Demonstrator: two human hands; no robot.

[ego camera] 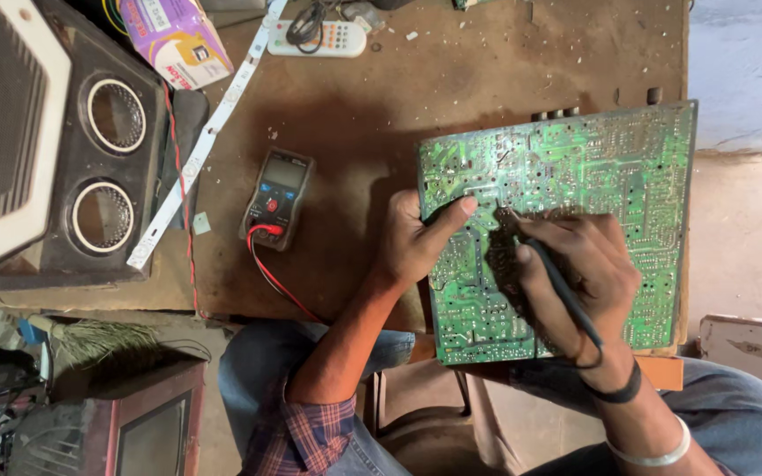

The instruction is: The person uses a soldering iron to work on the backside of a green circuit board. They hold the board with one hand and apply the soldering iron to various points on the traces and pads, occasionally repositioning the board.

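In the head view, a green circuit board (pixel 566 220) is being steadied at the tabletop's (pixel 451 79) near right edge by the left hand (pixel 416 242), its fingers clamped on the board's edge. A black probe (pixel 562 291) is being pinched in the right hand (pixel 588 273) and pressed onto the solder side. The tip could be slipping across neighbouring joints, bridging them, if the overhanging board is being rocked.

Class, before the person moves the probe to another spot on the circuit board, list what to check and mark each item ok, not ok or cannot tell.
1. Left hand steadies the board at its edge: ok.
2. Right hand grips the black probe like a pen: ok.
3. Probe tip touches a solder point: cannot tell, too small.
4. Red lead plugged into the multimeter: ok.
5. Meter display reading: cannot tell.
6. Second probe in contact: cannot tell, hidden.
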